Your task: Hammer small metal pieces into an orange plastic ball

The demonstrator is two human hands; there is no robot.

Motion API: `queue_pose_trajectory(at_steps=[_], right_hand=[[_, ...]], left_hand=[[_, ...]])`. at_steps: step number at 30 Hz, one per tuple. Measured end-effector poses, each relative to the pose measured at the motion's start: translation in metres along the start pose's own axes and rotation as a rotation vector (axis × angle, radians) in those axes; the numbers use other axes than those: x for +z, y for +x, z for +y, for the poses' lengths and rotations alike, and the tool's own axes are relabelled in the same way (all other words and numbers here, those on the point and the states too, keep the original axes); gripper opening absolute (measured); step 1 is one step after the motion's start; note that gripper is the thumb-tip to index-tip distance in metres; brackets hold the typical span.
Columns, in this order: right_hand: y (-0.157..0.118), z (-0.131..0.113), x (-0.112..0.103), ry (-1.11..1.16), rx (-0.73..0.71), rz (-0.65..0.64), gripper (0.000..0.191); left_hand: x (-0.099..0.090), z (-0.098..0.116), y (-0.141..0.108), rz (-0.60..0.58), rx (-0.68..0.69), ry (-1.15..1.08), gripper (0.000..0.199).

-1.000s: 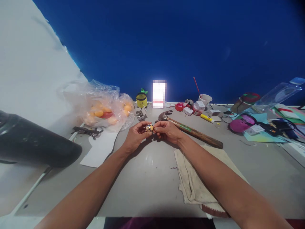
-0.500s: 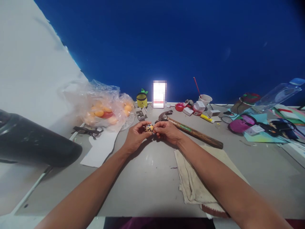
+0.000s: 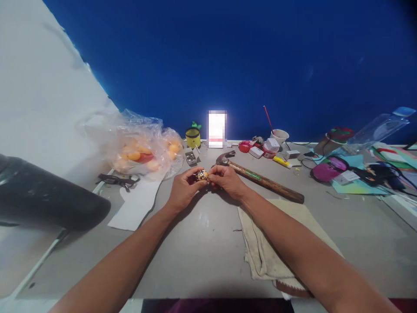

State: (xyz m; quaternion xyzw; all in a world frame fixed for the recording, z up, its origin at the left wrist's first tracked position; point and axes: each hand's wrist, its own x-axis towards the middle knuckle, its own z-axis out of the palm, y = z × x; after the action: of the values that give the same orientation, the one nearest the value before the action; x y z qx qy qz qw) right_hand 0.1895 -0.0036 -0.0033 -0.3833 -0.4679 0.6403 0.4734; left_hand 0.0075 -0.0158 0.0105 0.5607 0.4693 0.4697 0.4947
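Note:
A small round orange ball [image 3: 202, 175] dotted with dark and shiny studs is between my hands, above the grey table. My left hand [image 3: 186, 188] grips it from the left with thumb and fingers. From the right, my right hand [image 3: 226, 180] has thumb and forefinger pinched together at the ball's edge; whatever is between those fingertips is too small to make out. Just behind my right hand lies a claw hammer [image 3: 267, 181] with a wooden handle. Beyond my left hand sits a small open box [image 3: 191, 158] of shiny metal pieces.
Clear plastic bags [image 3: 140, 148] of orange balls, black glasses [image 3: 119, 179] and a dark cylinder [image 3: 48, 195] are at left. A folded cloth [image 3: 267, 243] lies under my right forearm. At back stand a bright screen [image 3: 216, 129], a yellow pot [image 3: 193, 137] and a white cup [image 3: 279, 136].
The ball has turned slightly in my left hand, showing more studs. The whole view has shifted a little, and both hands remain close together around the ball.

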Motion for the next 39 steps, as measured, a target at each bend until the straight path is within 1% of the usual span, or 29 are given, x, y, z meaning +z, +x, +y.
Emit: queue_pose_trajectory(at_steps=[5, 9, 16, 20, 24, 28, 32, 36, 39], right_hand=[[-0.002, 0.000, 0.004, -0.095, -0.063, 0.003, 0.034], [-0.003, 0.001, 0.006, -0.108, -0.063, 0.000, 0.033], [-0.002, 0.000, 0.007, -0.173, -0.108, -0.001, 0.032], [-0.003, -0.002, 0.009, -0.191, -0.120, 0.019, 0.029], [-0.003, -0.003, 0.011, -0.193, -0.102, 0.022, 0.026], [-0.002, -0.003, 0.011, -0.205, -0.106, 0.026, 0.022], [-0.001, -0.004, 0.008, -0.158, -0.074, 0.000, 0.025], [0.000, -0.003, 0.004, -0.024, 0.004, -0.008, 0.035], [0.000, -0.002, 0.001, 0.085, 0.054, -0.033, 0.044]], left_hand=[[0.000, 0.000, 0.000, 0.012, 0.012, 0.064, 0.045], [-0.001, 0.001, 0.000, 0.012, 0.029, 0.104, 0.041], [0.002, 0.005, -0.003, 0.014, 0.024, 0.097, 0.038], [0.005, 0.006, -0.004, 0.055, 0.018, 0.092, 0.034], [0.006, 0.004, -0.004, 0.099, 0.021, 0.073, 0.038], [0.006, 0.002, -0.005, 0.105, 0.005, 0.062, 0.044], [0.007, 0.001, -0.004, 0.059, -0.088, -0.074, 0.051], [0.008, 0.000, -0.004, -0.057, -0.169, -0.251, 0.052], [0.008, -0.002, -0.003, -0.115, -0.191, -0.337, 0.054]])
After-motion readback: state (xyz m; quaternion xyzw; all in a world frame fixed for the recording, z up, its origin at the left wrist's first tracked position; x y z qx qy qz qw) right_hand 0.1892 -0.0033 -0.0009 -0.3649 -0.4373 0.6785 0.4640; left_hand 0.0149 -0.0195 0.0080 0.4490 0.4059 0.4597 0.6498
